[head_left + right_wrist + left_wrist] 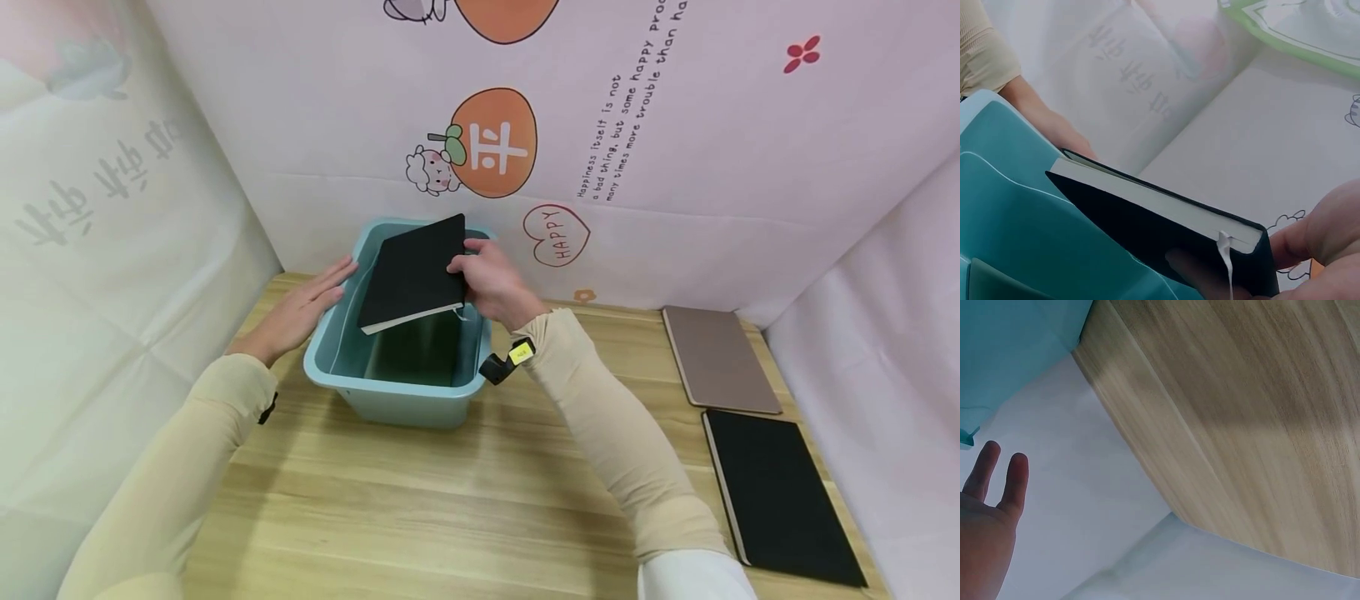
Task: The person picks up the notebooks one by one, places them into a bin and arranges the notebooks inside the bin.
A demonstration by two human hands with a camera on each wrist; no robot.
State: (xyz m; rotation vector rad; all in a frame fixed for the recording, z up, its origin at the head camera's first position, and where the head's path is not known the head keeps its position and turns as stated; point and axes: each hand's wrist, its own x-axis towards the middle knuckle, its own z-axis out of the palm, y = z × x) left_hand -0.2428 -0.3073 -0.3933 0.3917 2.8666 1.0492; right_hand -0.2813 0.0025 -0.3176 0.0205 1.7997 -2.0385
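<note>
bench (465, 508) wood | teal bin (390, 392) at back centre | black notebook (414, 273) tilted over bin opening | right hand (491, 282) grip clenched on notebook's right edge | left hand (300, 312) grip released, fingers flat on bin's left rim

Makeshift booth: cartoon backdrop (525, 125), wooden table (450, 517)

table (450, 517): light wood grain | brown notebook (720, 358): flat at right edge of table, closed | black notebook (780, 496): flat, just in front of brown notebook, closed | backdrop (750, 167): pale sheet with orange fruit print, sheep, "HAPPY" heart, red flower, slanted text | side sheets: white, left and right
</note>
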